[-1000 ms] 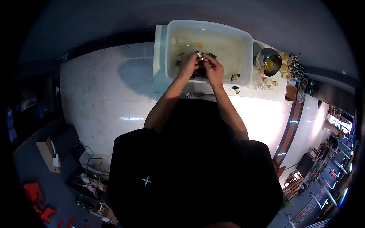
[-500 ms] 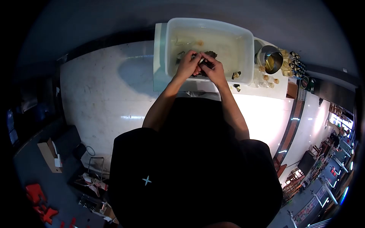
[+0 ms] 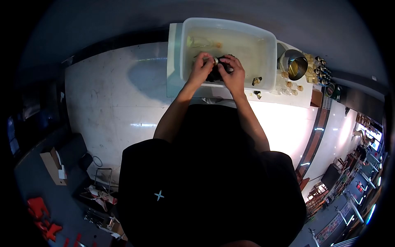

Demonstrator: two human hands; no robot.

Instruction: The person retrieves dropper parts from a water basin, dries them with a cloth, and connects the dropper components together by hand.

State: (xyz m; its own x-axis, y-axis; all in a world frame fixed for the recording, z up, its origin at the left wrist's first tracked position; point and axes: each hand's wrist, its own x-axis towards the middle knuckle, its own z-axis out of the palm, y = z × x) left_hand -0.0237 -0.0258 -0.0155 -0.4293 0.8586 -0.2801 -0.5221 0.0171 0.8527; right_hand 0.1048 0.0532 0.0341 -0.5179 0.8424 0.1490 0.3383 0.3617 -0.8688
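Note:
Both hands are over the near part of a white plastic tub [image 3: 276, 53] of cloudy liquid. My left hand [image 3: 200, 70] pinches a small metallic ring-like piece [image 3: 215, 61] between its fingertips. Close beside it, my right hand [image 3: 233, 74] has its fingers bent round a dark item partly hidden by the fingers; I cannot make out what it is. Dark material [image 3: 214, 75] lies between and below the hands. A clear bottle [image 3: 199, 42] lies on its side at the tub's far left. A small black and gold fitting [image 3: 256, 80] lies inside the tub, near its right front corner.
Another small fitting [image 3: 258, 94] lies on the white table [image 3: 175, 61] in front of the tub. To the right stand a metal bowl [image 3: 303, 68] with yellowish contents, several clear bottles [image 3: 286, 87] with gold necks, and several more bottles with dark tops [image 3: 323, 72].
My fingers have shifted around the small metallic piece, which was more hidden half a second ago. My hands have moved slightly apart. The view has shifted slightly.

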